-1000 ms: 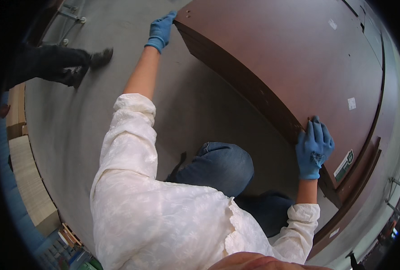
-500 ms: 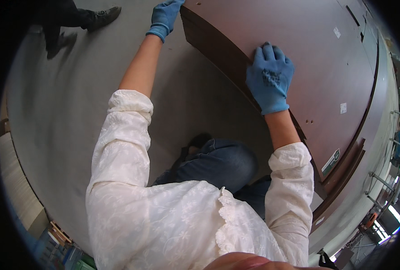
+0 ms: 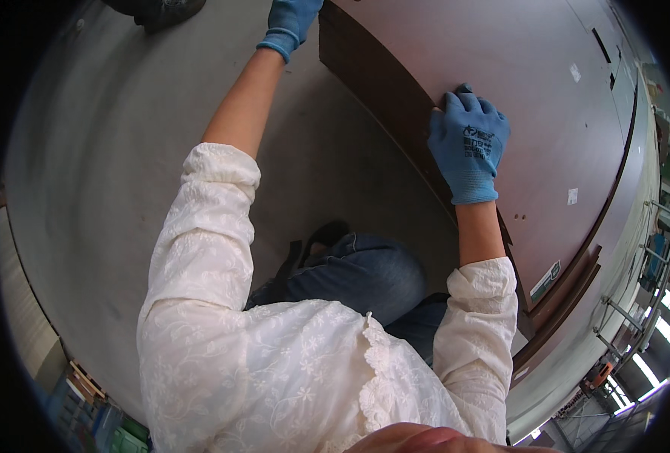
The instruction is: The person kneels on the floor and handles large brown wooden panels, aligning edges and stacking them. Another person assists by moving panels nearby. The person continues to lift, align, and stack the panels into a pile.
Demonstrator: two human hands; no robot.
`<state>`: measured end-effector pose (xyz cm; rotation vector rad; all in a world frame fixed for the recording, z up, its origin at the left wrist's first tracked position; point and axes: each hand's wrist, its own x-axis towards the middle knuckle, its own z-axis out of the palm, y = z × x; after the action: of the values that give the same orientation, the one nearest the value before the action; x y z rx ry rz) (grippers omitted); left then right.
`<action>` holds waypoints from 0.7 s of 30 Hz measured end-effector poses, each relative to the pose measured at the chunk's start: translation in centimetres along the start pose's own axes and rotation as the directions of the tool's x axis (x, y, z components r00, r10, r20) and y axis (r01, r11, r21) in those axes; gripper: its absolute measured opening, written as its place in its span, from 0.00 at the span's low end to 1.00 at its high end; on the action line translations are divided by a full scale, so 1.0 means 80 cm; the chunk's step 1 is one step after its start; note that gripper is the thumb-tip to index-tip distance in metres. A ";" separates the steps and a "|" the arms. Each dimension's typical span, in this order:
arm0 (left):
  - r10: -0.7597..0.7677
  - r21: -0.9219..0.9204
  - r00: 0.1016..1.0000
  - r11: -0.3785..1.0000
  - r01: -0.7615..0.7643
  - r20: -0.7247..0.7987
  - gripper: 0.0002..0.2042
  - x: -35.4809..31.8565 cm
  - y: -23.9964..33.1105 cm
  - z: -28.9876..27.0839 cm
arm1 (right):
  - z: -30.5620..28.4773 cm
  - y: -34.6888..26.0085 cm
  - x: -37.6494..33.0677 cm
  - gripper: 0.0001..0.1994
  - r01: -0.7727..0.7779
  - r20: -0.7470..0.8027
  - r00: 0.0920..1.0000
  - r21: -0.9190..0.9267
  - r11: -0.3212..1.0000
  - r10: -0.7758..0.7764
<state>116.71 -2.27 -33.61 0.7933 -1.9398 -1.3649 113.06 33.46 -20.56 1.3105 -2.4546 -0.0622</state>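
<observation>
A large brown wooden panel [image 3: 531,113] lies flat ahead of me, its dark front edge running diagonally from the top centre down to the right. My left hand [image 3: 291,23], in a blue glove, reaches far forward and grips the panel's near corner at the top of the view. Also gloved in blue, my right hand [image 3: 467,143] rests on the panel's top face with its fingers curled over the front edge, about midway along it. My white lace sleeves and bent knee in blue jeans [image 3: 358,275] sit below the panel.
More brown boards [image 3: 569,302] are stacked under the panel at the right. Another person's dark shoe [image 3: 161,9] stands on the grey floor [image 3: 109,189] at the top left. Metal racks [image 3: 652,249] line the right rim, and coloured crates [image 3: 86,408] sit at the lower left.
My right hand has slid up along the panel's front edge from its lower right end to the middle. My left hand kept its grip. The other person's feet drifted toward the top.
</observation>
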 end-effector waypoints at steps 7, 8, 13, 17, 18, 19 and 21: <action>0.304 0.621 0.932 0.698 -0.358 0.196 0.19 0.015 -0.018 -0.003 | 0.013 -0.020 -0.001 0.08 -0.098 -0.001 0.995 -0.049 0.994 0.099; 0.340 0.571 0.924 0.729 -0.378 0.177 0.19 0.016 -0.021 -0.002 | 0.013 -0.019 -0.001 0.08 -0.094 0.003 0.996 -0.056 0.994 0.094; 0.246 0.401 0.962 0.874 -0.273 0.118 0.20 0.014 -0.021 0.000 | 0.011 -0.010 -0.003 0.08 0.009 -0.093 0.996 -0.030 1.000 -0.012; 0.242 0.293 0.969 0.925 -0.243 0.042 0.21 0.007 -0.003 -0.001 | 0.012 -0.010 -0.005 0.09 -0.005 -0.105 0.994 -0.011 1.000 0.004; 0.167 0.179 0.986 0.970 -0.166 0.010 0.21 0.004 0.002 0.000 | 0.013 -0.011 -0.005 0.09 -0.017 -0.083 0.996 -0.015 1.000 0.016; 0.103 0.135 0.995 0.985 -0.103 0.006 0.21 0.002 0.007 0.001 | 0.013 -0.011 -0.005 0.09 -0.030 -0.060 0.998 -0.018 0.999 0.029; -0.030 0.049 1.000 0.998 0.029 0.004 0.21 -0.001 0.014 0.002 | 0.014 -0.010 -0.004 0.10 -0.019 -0.066 0.998 -0.024 1.000 0.017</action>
<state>116.53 -1.82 -32.59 0.8460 -1.9788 -1.3418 113.53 33.12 -21.85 1.2599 -2.4029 -0.0444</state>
